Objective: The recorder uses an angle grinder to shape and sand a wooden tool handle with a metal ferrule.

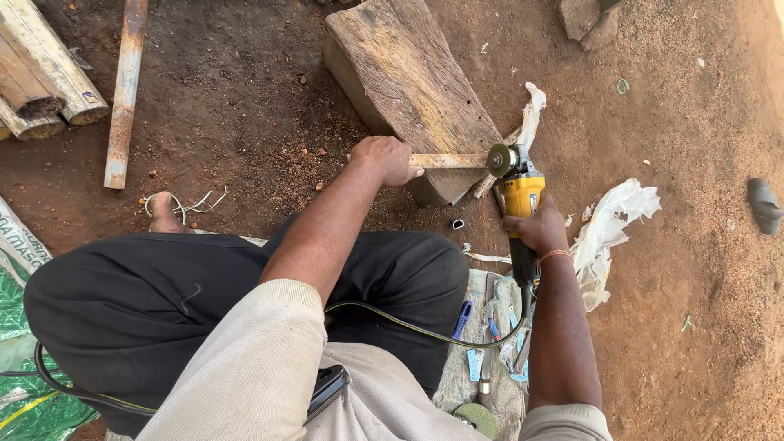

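Metal strip (447, 161) is laid left-right across the wooden block (408, 82), long axis crosswise to the body. Left hand (384, 159) is clamped on its near-left end; right hand (539, 229) is wrapped round the yellow angle grinder (518, 196), disc (500, 159) met square at the strip's right end

— What blocks me around the wooden block (408, 77)?
— My left hand (385, 159) and angle grinder (516, 192) crowd its near end; white plastic sheet (608, 229) lies right.
— Open room?
— Bare dirt left of it, up to the rusty pipe (124, 90).
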